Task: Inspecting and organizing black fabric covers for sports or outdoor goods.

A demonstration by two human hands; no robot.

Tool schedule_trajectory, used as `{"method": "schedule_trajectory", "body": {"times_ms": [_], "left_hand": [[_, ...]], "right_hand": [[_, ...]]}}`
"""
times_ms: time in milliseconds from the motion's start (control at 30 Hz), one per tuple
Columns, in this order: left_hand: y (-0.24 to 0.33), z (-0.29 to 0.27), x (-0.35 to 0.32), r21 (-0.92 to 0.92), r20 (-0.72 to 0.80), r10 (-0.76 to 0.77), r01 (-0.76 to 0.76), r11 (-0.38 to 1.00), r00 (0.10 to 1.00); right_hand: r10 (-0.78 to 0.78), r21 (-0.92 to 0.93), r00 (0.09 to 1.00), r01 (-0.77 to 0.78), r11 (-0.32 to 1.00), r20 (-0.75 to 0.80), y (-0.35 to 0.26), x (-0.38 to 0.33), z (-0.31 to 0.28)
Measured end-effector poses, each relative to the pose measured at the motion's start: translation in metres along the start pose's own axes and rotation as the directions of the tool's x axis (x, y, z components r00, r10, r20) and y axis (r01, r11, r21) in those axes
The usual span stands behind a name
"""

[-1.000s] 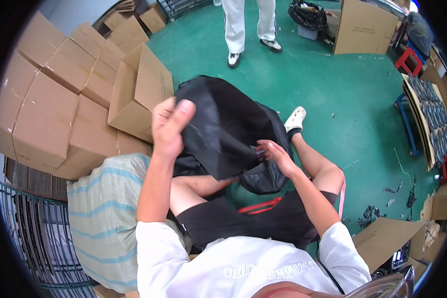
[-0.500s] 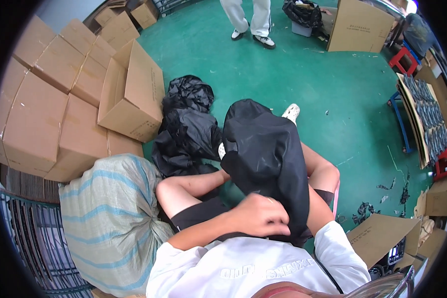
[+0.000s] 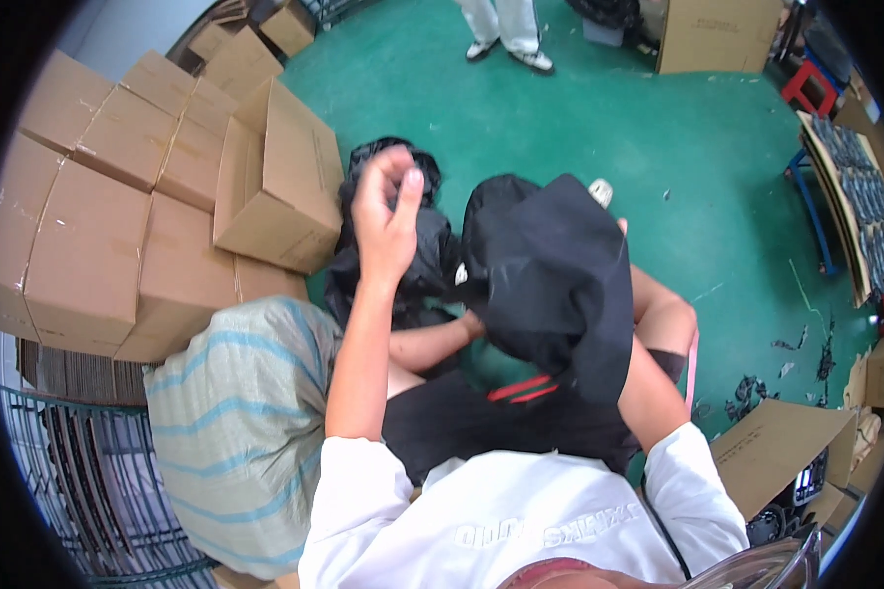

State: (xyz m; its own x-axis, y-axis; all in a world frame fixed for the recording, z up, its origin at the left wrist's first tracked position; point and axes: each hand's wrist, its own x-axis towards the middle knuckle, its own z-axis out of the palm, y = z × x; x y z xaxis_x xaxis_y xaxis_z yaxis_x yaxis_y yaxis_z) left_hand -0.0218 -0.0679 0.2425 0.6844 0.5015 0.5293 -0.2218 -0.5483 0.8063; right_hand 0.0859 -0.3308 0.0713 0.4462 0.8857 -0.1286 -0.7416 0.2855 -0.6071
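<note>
My left hand [image 3: 387, 216] is raised in front of the black pile, empty, with its fingers loosely bent and the thumb apart. A large piece of smooth black fabric [image 3: 550, 275] hangs over my lap and covers most of my right hand [image 3: 623, 227]. Only a fingertip shows at the fabric's right edge, where that hand appears to grip it. My right forearm runs up behind the hanging folds. Under the fabric, between my legs, part of a dark green thing with red stripes [image 3: 521, 388] is visible. More crumpled black fabric [image 3: 417, 260] lies on the floor beyond my left forearm.
Brown cartons [image 3: 83, 255] are stacked at the left, with an open carton [image 3: 280, 187] beside them. A striped woven sack [image 3: 236, 432] bulges against my left side. Another person's legs [image 3: 501, 25] stand at the far side. A rack with dark pieces [image 3: 845, 196] is at the right.
My left hand has lifted away from the fabric at my lap, moving up and forward to the left. The black fabric has shifted its folds, uncovering the red stripes. The view has tilted slightly.
</note>
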Motion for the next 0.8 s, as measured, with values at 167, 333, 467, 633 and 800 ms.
{"method": "schedule_trajectory", "body": {"times_ms": [167,333,467,633,800], "left_hand": [[-0.119,0.041,-0.085,-0.145,0.718,-0.646,0.963,0.227,0.260],[-0.096,0.058,-0.129,-0.241,0.746,-0.545,0.918,0.315,0.382],[-0.090,0.061,-0.128,-0.499,0.814,-0.310,0.864,0.061,0.492],[-0.130,0.069,-0.156,-0.606,0.698,-0.454,0.795,0.039,0.554],[-0.104,0.086,-0.170,-0.456,0.872,-0.329,0.846,-0.277,0.362]], "right_hand": [[-0.091,0.019,0.996,0.091,0.996,0.014,-0.011,0.002,0.030],[-0.107,0.072,0.994,0.105,0.992,0.021,-0.013,-0.023,0.031],[-0.118,0.133,0.993,0.116,0.984,0.012,-0.028,0.000,0.042],[-0.126,0.211,0.991,0.115,0.971,0.038,-0.030,0.025,0.066],[-0.137,0.276,0.990,0.123,0.953,0.031,-0.028,-0.002,0.053]]}}
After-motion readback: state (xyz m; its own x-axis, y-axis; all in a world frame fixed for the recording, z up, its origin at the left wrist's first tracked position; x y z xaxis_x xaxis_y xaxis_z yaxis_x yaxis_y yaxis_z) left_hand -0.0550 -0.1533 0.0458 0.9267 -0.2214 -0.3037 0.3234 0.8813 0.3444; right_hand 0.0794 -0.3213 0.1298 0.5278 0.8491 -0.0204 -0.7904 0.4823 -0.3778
